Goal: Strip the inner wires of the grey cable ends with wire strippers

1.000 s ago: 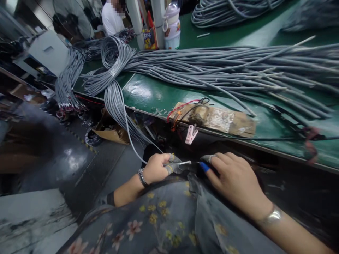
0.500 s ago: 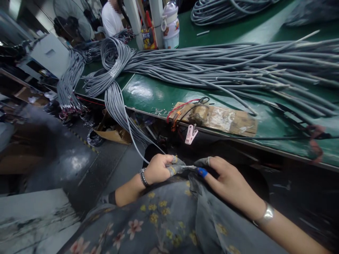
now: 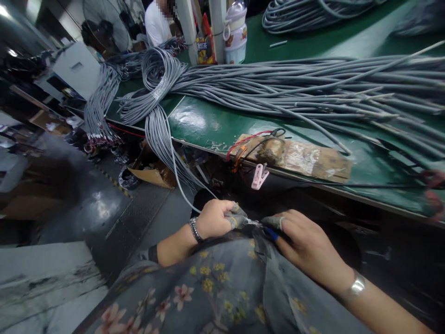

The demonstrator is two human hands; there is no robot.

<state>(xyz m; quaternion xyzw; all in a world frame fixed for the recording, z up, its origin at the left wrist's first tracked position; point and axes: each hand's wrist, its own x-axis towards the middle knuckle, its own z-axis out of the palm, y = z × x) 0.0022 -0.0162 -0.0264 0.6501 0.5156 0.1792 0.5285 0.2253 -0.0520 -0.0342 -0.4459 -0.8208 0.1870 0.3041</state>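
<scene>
My left hand (image 3: 217,218), with grey covers on its fingertips, is closed around the end of a grey cable (image 3: 181,190). Pale stripped wires (image 3: 254,222) stick out of that grip toward the right. At their tip, my right hand (image 3: 299,232) pinches with a grey-covered finger and a thumb in a blue cover; its exact contact is too small to make out. From the left hand the cable runs up to a bundle of grey cables (image 3: 158,134) hanging over the bench edge.
Many grey cables (image 3: 243,83) lie along the green bench (image 3: 194,116). At its front edge are a taped wooden board (image 3: 313,160) and a pink clip (image 3: 259,176). A bottle (image 3: 235,39) stands behind. A cardboard box (image 3: 153,174) sits below; another person (image 3: 156,23) is beyond.
The view has shifted slightly, so the bench appears farther right. My right fingers have moved a little away from the left ones, and more of the pale wires shows between the hands.
</scene>
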